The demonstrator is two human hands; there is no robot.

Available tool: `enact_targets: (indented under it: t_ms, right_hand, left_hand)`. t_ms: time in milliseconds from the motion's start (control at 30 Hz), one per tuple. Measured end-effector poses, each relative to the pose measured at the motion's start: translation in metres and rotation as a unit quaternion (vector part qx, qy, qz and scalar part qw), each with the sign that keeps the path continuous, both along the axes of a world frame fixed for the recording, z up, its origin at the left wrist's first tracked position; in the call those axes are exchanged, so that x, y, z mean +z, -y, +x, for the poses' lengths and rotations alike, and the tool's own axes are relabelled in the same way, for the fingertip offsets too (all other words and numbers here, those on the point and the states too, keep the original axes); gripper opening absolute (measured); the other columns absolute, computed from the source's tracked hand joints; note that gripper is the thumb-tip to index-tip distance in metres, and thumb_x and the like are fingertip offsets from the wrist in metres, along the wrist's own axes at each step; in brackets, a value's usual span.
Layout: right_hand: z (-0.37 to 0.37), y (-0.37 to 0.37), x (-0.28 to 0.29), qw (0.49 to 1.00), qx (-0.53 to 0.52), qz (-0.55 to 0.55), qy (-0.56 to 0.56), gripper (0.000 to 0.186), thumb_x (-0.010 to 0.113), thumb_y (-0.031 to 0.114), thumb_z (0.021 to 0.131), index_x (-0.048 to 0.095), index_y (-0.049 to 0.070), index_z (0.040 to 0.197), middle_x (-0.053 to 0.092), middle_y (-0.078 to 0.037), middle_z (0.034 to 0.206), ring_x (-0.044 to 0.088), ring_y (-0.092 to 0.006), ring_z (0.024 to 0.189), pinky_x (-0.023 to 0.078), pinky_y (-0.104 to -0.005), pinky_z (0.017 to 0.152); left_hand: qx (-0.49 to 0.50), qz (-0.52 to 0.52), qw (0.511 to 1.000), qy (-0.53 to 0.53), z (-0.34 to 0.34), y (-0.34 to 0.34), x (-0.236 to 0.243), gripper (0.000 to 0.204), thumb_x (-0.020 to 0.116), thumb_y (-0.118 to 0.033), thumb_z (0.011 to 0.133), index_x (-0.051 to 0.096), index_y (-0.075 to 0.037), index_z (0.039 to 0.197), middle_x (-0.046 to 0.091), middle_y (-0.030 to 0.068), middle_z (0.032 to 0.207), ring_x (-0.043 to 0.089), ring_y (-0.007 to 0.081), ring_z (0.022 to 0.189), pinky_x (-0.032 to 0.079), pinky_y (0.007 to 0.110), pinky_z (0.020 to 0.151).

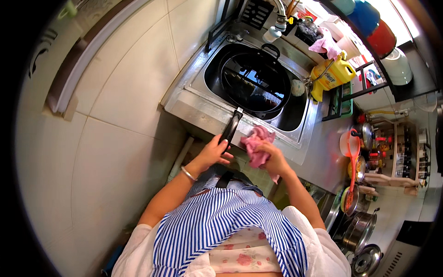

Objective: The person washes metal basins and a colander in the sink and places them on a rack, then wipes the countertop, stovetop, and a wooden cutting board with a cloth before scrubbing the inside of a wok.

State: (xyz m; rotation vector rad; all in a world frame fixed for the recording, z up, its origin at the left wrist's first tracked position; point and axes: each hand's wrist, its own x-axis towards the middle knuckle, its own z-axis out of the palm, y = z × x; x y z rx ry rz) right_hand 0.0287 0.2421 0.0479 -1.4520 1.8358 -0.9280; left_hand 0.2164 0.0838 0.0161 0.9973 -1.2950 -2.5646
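Left hand [211, 153] loosely around the pan handle [232, 125], right hand [274, 160] gripping pink cloth [257, 144] (wiping, seemingly); next calls for steadiness!

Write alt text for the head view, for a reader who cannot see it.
Left hand on the handle of a black pan in a sink, right hand holding a pink cloth. A striped apron shows below; a yellow bottle stands beside the sink, to the right.

Yellow jug [330, 75], orange long-handled utensil [354, 171], steel pot [356, 232], blue bowl [364, 17], red bowl [382, 40]
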Motion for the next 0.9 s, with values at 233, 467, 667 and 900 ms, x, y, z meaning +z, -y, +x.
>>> enact_targets:
  t_ms: [233,467,667,900]
  right_hand:
    - [-0.065,0.018,0.040,0.990,-0.117,-0.057,0.060,0.050,0.064,-0.012,0.052,0.058,0.003,0.099,0.057,-0.003,0.102,0.052,-0.0142,0.096,0.041,-0.0276,0.087]
    - [-0.051,0.123,0.064,0.996,0.075,-0.040,0.040,0.053,0.065,-0.005,0.057,0.056,0.008,0.107,0.057,-0.006,0.102,0.054,-0.0165,0.095,0.042,-0.0283,0.086]
    - [-0.047,0.174,-0.025,0.816,0.518,-0.100,-0.237,0.044,0.064,0.019,0.067,0.055,0.014,0.111,0.041,-0.012,0.129,0.043,-0.0313,0.115,0.035,-0.0373,0.097]
    - [-0.026,0.246,-0.043,0.730,0.588,-0.242,-0.251,0.048,0.065,0.033,0.067,0.054,0.015,0.110,0.041,-0.013,0.130,0.034,-0.0292,0.124,0.028,-0.0403,0.102]
  left_hand:
    - [0.024,-0.005,0.999,-0.030,-0.023,-0.045,-0.027,0.044,0.035,-0.009,0.093,0.018,-0.006,0.133,0.047,0.0120,0.092,0.059,0.0197,0.068,0.052,0.032,0.059]
    - [0.052,0.009,0.998,-0.017,-0.030,-0.060,-0.023,0.058,0.037,-0.005,0.091,0.003,-0.004,0.138,0.048,0.0124,0.091,0.059,0.0207,0.065,0.051,0.032,0.058]
    - [0.011,-0.036,0.999,0.003,-0.034,-0.060,-0.020,0.050,0.037,-0.011,0.092,0.014,-0.008,0.136,0.051,0.0109,0.088,0.059,0.0170,0.062,0.051,0.029,0.056]
    - [0.029,-0.078,0.996,0.022,-0.031,-0.067,-0.022,0.053,0.038,-0.009,0.092,0.012,-0.005,0.138,0.052,0.0129,0.088,0.059,0.0167,0.063,0.051,0.029,0.058]
